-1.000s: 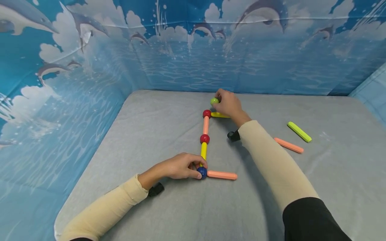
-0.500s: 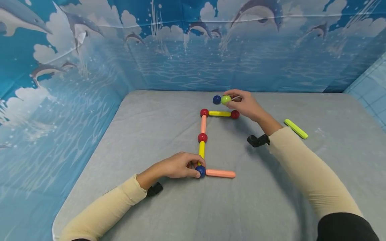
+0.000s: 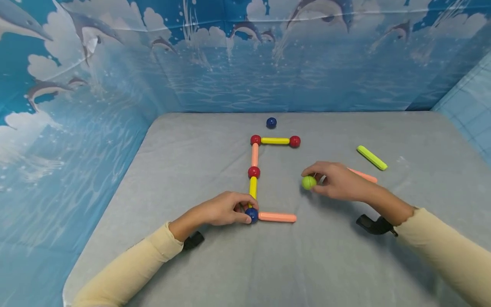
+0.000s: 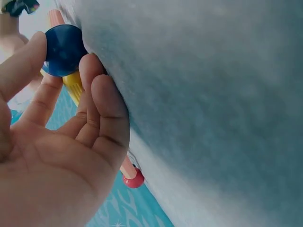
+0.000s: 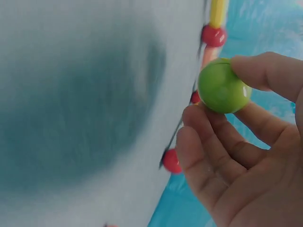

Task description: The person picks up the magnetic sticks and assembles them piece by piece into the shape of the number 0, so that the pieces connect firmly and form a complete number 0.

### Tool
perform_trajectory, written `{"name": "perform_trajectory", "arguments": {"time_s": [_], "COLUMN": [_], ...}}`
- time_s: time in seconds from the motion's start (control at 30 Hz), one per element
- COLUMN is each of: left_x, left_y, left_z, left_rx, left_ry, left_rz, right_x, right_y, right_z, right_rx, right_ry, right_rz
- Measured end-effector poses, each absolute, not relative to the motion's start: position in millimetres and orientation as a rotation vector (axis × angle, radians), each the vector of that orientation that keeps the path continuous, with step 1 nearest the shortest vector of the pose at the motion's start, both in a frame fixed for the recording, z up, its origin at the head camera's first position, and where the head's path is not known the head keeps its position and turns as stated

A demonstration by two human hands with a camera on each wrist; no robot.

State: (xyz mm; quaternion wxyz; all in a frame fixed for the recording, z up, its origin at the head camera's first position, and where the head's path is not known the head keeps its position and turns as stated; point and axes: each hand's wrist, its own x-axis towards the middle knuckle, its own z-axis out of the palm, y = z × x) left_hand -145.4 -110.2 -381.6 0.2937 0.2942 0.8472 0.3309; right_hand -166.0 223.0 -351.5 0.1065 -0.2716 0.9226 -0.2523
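Note:
My left hand [image 3: 225, 209] pinches a blue ball [image 3: 251, 215] at the near corner of a chain of rods and balls. From that ball a yellow rod [image 3: 253, 186] runs away to a red ball [image 3: 254, 172], and an orange rod [image 3: 277, 217] points right. Farther on, another orange rod [image 3: 255, 154], a corner red ball [image 3: 255, 140], a yellow rod [image 3: 275, 140] and an end red ball [image 3: 295, 141] follow. Between thumb and fingers my right hand [image 3: 337, 181] holds a green ball [image 5: 223, 86], off the cloth, right of the chain.
A loose blue ball [image 3: 271, 123] lies near the back edge. On the right lie a yellow-green rod [image 3: 372, 157] and an orange rod [image 3: 363, 175], partly hidden by my right hand. A dolphin-print curtain [image 3: 215, 76] rises behind the grey cloth [image 3: 184, 162].
My right hand has carried the green ball from the back, away from the loose blue ball, toward me and to the right. My left hand keeps its pinch on the near blue ball.

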Motion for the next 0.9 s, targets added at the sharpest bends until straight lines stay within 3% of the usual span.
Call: {"name": "perform_trajectory", "arguments": {"time_s": [0.33,0.9], "left_x": [-142,-141], "left_y": [-112,-113], "left_z": [-382,-379], "left_rx": [0.798,0.812], "left_ry": [2.271,2.261], "left_rz": [0.901,0.917], "right_x": [-124,-114], "right_y": [223,218], "right_z": [-367,-374], "right_rx": [-0.900,-0.896], "right_ry": [2.662,2.542], "right_rz": [-0.731,-0.803]}}
